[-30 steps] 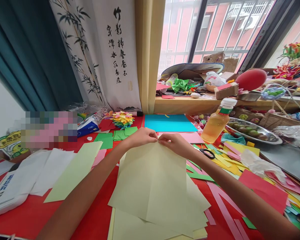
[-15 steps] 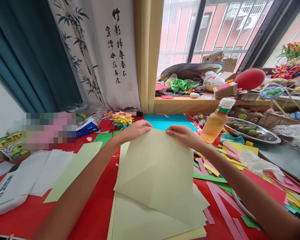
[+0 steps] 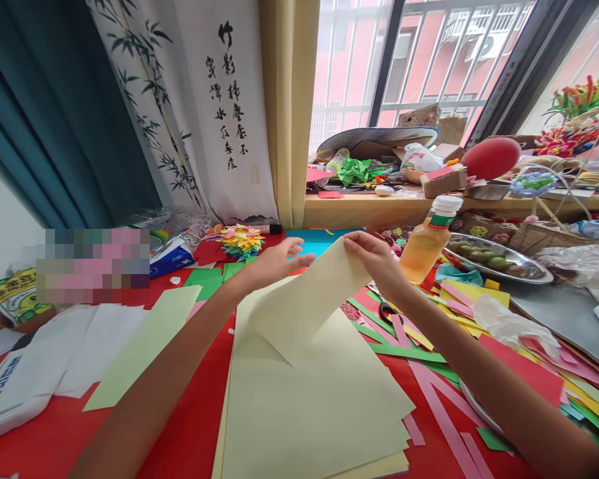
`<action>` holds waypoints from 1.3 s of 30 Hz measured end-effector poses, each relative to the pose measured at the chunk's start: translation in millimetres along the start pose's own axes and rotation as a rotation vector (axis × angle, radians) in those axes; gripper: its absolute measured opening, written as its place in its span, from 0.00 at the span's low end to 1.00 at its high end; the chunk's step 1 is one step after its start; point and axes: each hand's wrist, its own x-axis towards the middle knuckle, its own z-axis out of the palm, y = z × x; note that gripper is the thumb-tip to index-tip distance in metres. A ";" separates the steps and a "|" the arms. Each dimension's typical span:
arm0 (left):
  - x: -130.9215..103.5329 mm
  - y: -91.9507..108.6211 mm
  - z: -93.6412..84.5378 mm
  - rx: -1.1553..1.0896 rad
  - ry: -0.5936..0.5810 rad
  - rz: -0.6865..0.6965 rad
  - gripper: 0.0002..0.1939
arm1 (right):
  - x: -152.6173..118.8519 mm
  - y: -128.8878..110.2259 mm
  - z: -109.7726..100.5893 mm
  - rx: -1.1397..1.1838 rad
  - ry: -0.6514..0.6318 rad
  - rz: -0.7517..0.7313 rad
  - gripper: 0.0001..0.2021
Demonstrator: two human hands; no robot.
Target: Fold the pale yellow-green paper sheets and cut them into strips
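A pale yellow sheet of paper (image 3: pixel 312 303) rises from a stack of similar sheets (image 3: pixel 309 412) on the red tabletop. My right hand (image 3: pixel 368 256) pinches its top corner between thumb and fingers and lifts it. On the other side, my left hand (image 3: pixel 278 266) is open beside the sheet's upper left edge, thumb and fingers apart. Whether its thumb touches the paper I cannot tell. Behind both hands lies a blue sheet (image 3: pixel 304 243), partly covered by them.
At right stand a bottle of amber liquid (image 3: pixel 430 239) and a metal dish of green fruit (image 3: pixel 499 259). Paper strips (image 3: pixel 419 356) and scissors (image 3: pixel 387 311) lie beneath my right arm. At left are a folded paper model (image 3: pixel 241 243), a pale green sheet (image 3: pixel 144 346) and white tissues (image 3: pixel 100 342).
The left hand has let go of the sheet and its fingers have spread. My right hand has raised its corner, so the sheet now curls up and its outline is narrower.
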 end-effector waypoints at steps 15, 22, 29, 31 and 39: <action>5.0 -11.7 -29.5 -0.572 0.622 0.038 0.09 | 4.0 35.5 1.2 -0.603 -0.475 0.234 0.19; 7.7 -21.5 -32.0 -0.782 0.581 -0.026 0.08 | -13.5 35.7 21.8 -0.821 -0.612 0.290 0.20; 5.8 -18.5 -32.0 -0.794 0.501 -0.090 0.09 | -12.0 34.8 22.0 -0.874 -0.630 0.320 0.20; 5.2 -16.8 -31.7 -0.788 0.440 -0.113 0.08 | -11.5 36.5 21.6 -0.866 -0.632 0.323 0.20; -2.8 -16.6 -24.9 -0.709 0.336 -0.199 0.10 | -4.5 55.5 15.0 -0.757 -0.645 0.291 0.15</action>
